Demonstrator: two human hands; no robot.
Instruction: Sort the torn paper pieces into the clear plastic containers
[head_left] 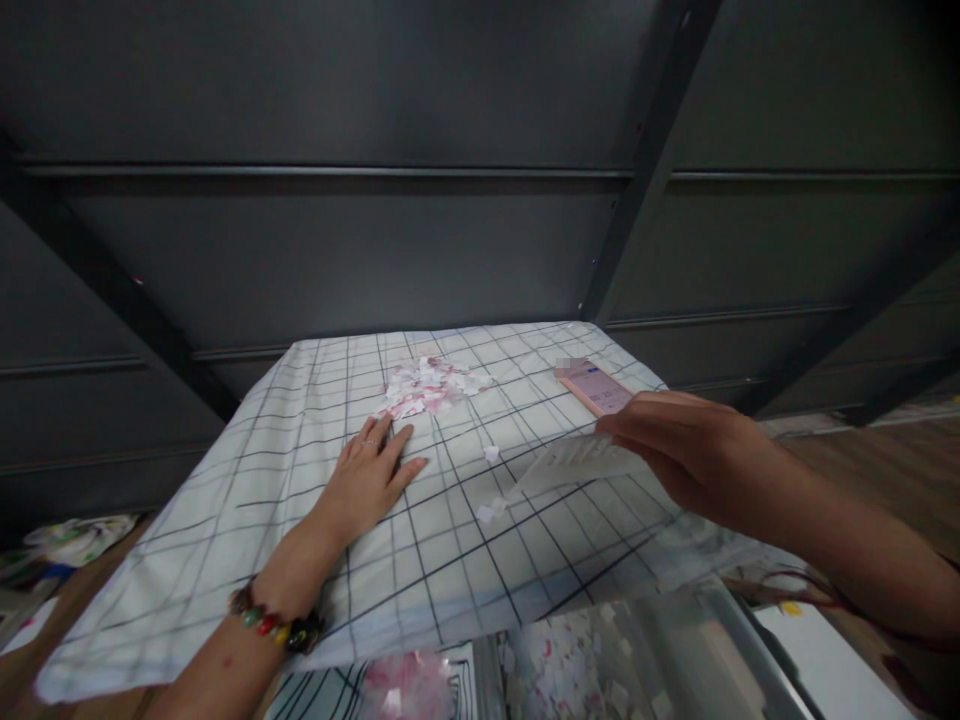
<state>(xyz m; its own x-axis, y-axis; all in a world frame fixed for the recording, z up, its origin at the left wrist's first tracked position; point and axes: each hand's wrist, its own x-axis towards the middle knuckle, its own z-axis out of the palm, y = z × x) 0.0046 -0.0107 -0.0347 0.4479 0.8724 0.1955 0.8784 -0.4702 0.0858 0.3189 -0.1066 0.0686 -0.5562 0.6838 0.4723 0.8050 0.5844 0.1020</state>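
My left hand (373, 477) lies flat on the checked tablecloth (262, 480), its fingers spread. Just beyond its fingertips is a loose pile of small white and pink paper scraps (431, 385). My right hand (682, 445) pinches the edge of what looks like a clear plastic bag (570, 463) with faint white print, slanting down to the left over the cloth. Its lower outline is hard to make out. A small white scrap (491, 454) sits on the cloth, and several more (489, 511) are by the bag's lower left corner.
A phone (596, 388) with a lit screen rests beyond my right hand. Below the near table edge stand a clear plastic bin (731, 640) with many paper scraps and a bag of pink pieces (409, 685). Dark grey panels (390, 260) rise behind the table.
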